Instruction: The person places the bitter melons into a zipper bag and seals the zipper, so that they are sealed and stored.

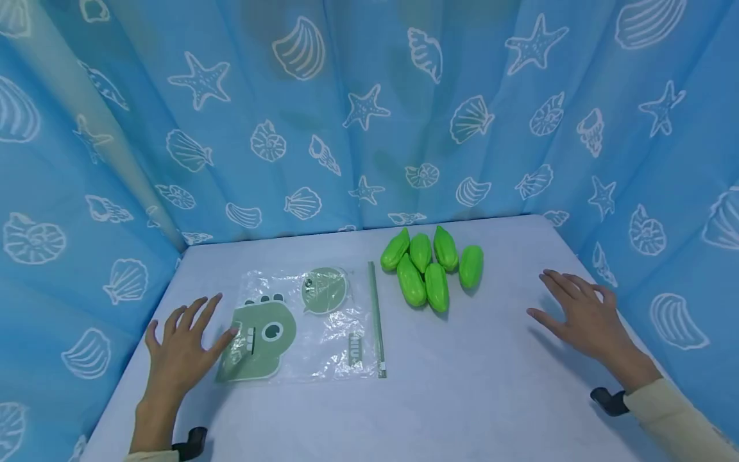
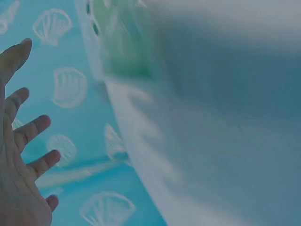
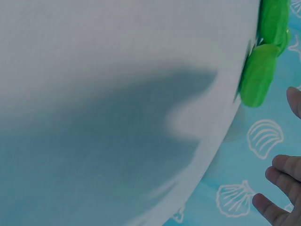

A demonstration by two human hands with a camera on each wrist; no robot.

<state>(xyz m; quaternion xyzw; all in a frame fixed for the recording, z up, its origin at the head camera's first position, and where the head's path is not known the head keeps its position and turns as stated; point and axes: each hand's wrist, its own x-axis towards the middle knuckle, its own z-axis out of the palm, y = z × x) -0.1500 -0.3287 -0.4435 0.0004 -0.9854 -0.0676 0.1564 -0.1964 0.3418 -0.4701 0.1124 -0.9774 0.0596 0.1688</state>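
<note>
A clear plastic zip bag [image 1: 323, 346] with green cartoon prints lies flat on the left half of the table, its green slider edge facing right. My left hand [image 1: 181, 350] hovers at the bag's left side, fingers spread, the thumb over the printed green figure; whether it touches the bag I cannot tell. Several bright green, ridged, elongated vegetable-like pieces [image 1: 437, 287] lie in a cluster right of the bag, towards the back. My right hand [image 1: 589, 317] is held above the table's right side, fingers extended and holding nothing, well apart from the green pieces [image 3: 258, 75].
A white cloth-covered table [image 1: 462, 398] bears everything. Blue curtains [image 1: 369, 147] with white shell and starfish prints stand behind it and along both sides. A dark strap piece shows at each wrist.
</note>
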